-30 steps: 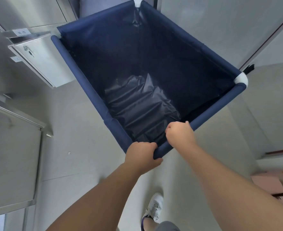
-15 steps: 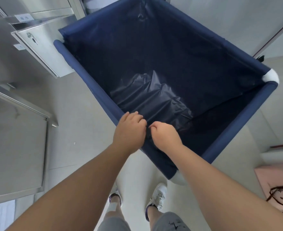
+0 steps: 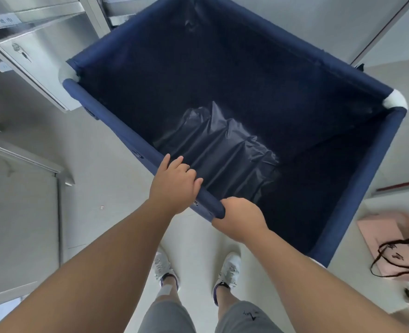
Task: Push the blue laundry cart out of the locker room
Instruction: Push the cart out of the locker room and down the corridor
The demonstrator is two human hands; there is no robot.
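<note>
Swung clockwise since a second ago, the blue laundry cart (image 3: 222, 75) is gripped at its near corner: left hand (image 3: 174, 186) draped loosely, right hand (image 3: 240, 218) closed, long axis angled from the locker door (image 3: 42, 68).

A locker room: brushed stainless-steel lockers (image 3: 18, 200) line the left, one keyed metal door (image 3: 37, 66) standing open above a pale tiled floor (image 3: 97, 150).
</note>
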